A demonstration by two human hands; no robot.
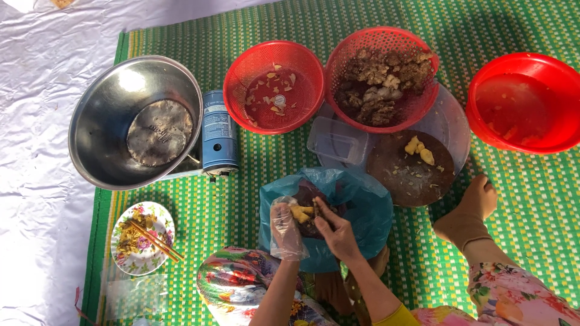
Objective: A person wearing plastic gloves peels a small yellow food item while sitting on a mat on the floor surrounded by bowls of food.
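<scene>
My left hand (286,232), in a clear plastic glove, holds a yellowish piece of root (300,212) over a blue plastic bag (362,205) that holds dark scraps. My right hand (336,232) is bare and pinches at the same piece, fingers closed on it. A dark round cutting board (399,175) lies just beyond the bag with two peeled yellow pieces (419,149) on it. Behind stand a red perforated basket (382,77) heaped with brown knobbly roots and a smaller red basket (273,84) with a few peel bits.
A steel bowl (103,127) sits at the left beside a blue gas canister (218,131). A flowered plate (142,238) with chopsticks lies near my knee. A red basin (524,101) stands at the right, a clear plastic box (337,142) in the middle. My foot (471,208) rests on the green mat (531,229).
</scene>
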